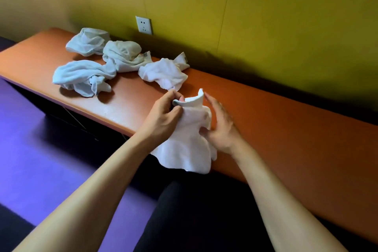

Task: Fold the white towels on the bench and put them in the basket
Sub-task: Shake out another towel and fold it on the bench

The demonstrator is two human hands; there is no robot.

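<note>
Yellow-green wall, wall socket (pixel 143 25) set into it, behind the orange bench (pixel 266 120). Four crumpled white towels (pixel 122 55) lie on the bench, beyond and left of the hands. Held towel (pixel 190 139): above the bench's near edge, between both hands, long axis running away from the person, lower end draping off the edge. Left hand (pixel 163 114) pinches its top hem; right hand (pixel 221 129) touches its side, thumb pressing, fingers nearly straight. Basket not in view.
</note>
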